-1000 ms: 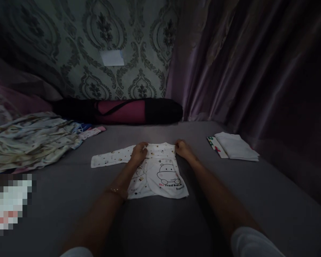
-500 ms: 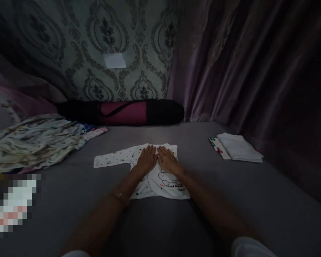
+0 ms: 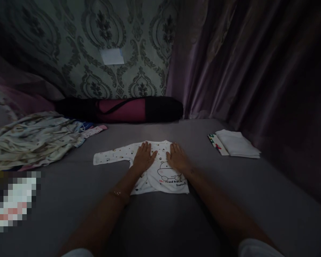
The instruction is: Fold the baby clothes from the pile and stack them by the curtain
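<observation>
Both hands lie flat, fingers spread, gripping nothing, pressed on a small white baby shirt [image 3: 160, 171] spread in the middle of the grey bed [image 3: 160, 221]. The left hand [image 3: 143, 157] rests near the outstretched left sleeve, the right hand [image 3: 177, 157] beside the cartoon print. A folded white pile [image 3: 237, 143] lies far right, and crumpled printed cloth [image 3: 32, 137] lies far left.

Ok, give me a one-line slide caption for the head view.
Left hand and right hand lie flat on a white baby shirt spread on the grey bed.

One head-worn view, forward and down, near the baby shirt [image 3: 162, 159]
</observation>
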`<action>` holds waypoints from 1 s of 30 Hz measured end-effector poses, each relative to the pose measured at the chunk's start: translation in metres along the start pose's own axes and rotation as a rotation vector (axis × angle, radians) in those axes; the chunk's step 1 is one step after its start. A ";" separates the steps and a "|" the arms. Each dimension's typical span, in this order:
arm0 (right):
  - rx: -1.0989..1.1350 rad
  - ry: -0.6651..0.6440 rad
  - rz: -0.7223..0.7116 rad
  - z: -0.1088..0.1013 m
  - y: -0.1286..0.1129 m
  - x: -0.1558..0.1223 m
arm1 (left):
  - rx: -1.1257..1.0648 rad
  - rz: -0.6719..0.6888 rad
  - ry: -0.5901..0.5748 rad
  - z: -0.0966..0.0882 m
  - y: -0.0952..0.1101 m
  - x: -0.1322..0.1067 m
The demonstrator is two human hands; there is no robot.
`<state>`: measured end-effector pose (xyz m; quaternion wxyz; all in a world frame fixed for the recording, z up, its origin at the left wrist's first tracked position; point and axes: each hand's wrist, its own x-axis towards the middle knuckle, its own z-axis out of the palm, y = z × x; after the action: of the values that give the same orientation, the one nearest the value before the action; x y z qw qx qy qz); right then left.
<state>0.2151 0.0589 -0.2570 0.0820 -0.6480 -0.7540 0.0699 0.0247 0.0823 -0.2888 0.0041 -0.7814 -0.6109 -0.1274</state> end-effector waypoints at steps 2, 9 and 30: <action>-0.006 -0.001 0.011 -0.001 0.003 -0.002 | -0.021 -0.008 -0.033 -0.001 -0.001 0.000; 0.006 0.012 -0.019 0.003 0.006 -0.003 | -0.138 -0.041 -0.167 -0.012 0.001 0.002; 0.107 -0.149 -0.284 0.001 -0.081 0.005 | -0.066 -0.702 0.147 -0.066 -0.172 -0.070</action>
<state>0.1360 0.0514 -0.2408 0.0696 -0.5225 -0.8373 0.1454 -0.1680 0.0481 -0.2651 -0.0213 -0.5125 -0.8357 -0.1963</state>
